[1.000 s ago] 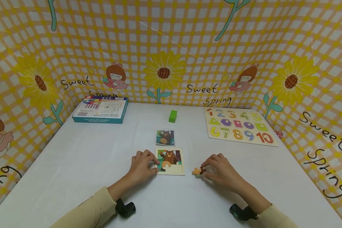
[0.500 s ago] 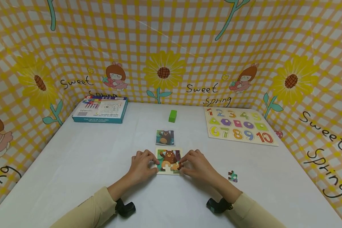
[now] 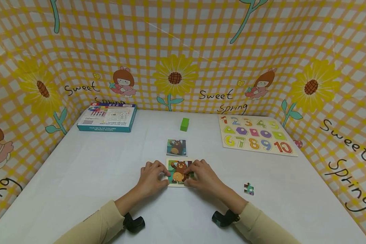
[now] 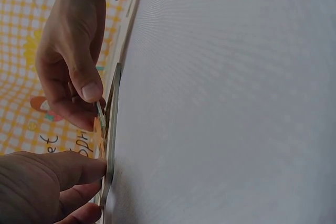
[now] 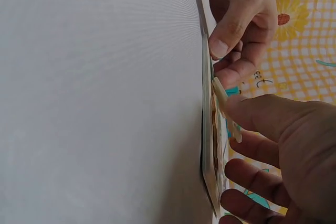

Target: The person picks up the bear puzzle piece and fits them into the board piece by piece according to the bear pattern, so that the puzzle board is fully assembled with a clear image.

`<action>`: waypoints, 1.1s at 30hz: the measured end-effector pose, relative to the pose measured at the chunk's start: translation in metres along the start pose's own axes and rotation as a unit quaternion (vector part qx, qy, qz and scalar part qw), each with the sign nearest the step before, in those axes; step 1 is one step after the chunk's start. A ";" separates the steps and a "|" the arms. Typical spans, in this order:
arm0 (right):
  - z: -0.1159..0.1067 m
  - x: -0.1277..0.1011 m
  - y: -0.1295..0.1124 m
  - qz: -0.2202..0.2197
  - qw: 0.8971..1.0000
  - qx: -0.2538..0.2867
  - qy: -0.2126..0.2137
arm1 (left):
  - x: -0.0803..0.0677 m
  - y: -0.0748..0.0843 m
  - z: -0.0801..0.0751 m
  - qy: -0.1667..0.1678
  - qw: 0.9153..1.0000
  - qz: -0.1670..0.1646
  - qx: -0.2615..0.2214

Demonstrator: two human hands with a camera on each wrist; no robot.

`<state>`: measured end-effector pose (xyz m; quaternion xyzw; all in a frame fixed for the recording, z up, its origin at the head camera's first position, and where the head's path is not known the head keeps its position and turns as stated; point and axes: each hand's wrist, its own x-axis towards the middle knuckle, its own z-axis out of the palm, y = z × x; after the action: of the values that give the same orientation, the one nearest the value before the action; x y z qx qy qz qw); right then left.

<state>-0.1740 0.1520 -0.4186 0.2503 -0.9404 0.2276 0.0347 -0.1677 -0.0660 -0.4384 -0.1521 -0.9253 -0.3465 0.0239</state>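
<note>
**Both hands at the bear puzzle**

The left hand pinches the puzzle tray's left edge on the bench. The right hand pinches a piece, tilted over the tray. Another piece lies well right.

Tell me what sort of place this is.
Probably a child's play table: a bear jigsaw board under both hands, a number puzzle board at the right, and cartoon "Sweet Spring" sunflower backdrop around the table.

The backdrop cloth reads "Sweet Spring"; the number board shows 1 to 10.
</note>
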 end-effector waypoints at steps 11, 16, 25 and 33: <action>0.003 0.001 -0.002 0.009 0.999 -0.040 -0.018 | -0.001 0.002 -0.001 0.000 1.000 0.002 0.004; 0.003 0.000 -0.002 0.008 0.999 -0.046 -0.018 | -0.001 0.002 -0.001 0.000 1.000 0.003 0.013; 0.002 -0.001 -0.003 0.001 0.998 -0.052 -0.018 | 0.001 0.005 0.000 0.007 1.000 0.014 0.019; 0.001 0.000 -0.003 -0.004 0.998 -0.055 -0.017 | 0.004 0.013 0.006 0.009 0.999 0.032 0.009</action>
<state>-0.1722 0.1497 -0.4186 0.2557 -0.9509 0.1708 0.0339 -0.1669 -0.0513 -0.4342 -0.1784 -0.9229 -0.3383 0.0444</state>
